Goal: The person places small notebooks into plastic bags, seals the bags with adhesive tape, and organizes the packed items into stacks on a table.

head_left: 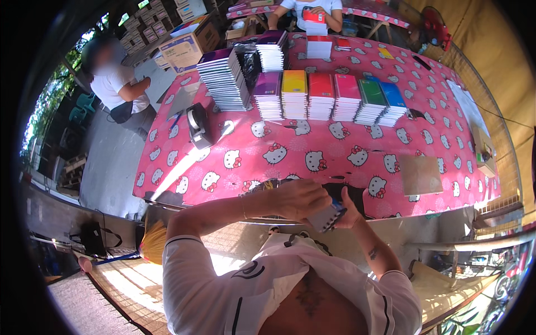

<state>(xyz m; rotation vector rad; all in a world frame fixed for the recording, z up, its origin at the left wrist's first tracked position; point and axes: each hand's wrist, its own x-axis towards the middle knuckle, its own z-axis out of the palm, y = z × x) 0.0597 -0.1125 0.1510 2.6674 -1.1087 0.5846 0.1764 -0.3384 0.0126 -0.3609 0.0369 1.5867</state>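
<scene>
In front of my chest, at the table's near edge, I hold a small notebook (325, 219), grey on the visible face with blue at its upper side and dark marks along one edge. My right hand (349, 210) grips it from the right, thumb pointing up. Bent over its upper left side is my left hand (301, 199), its fingers closed and partly hidden. Farther off stand several neat stacks of notebooks in a row: purple (268, 84), yellow (294, 82), red (321, 85), pink (347, 87), green (372, 94) and blue (393, 96).
A pink patterned cloth covers the table (273, 156). Taller notebook stacks (222, 81), a black tape dispenser (199, 125) and a cardboard box (190, 47) are at the left. A brown square sheet (421, 175) lies right. One person (120, 84) stands left; another (329, 14) sits across, holding a red notebook.
</scene>
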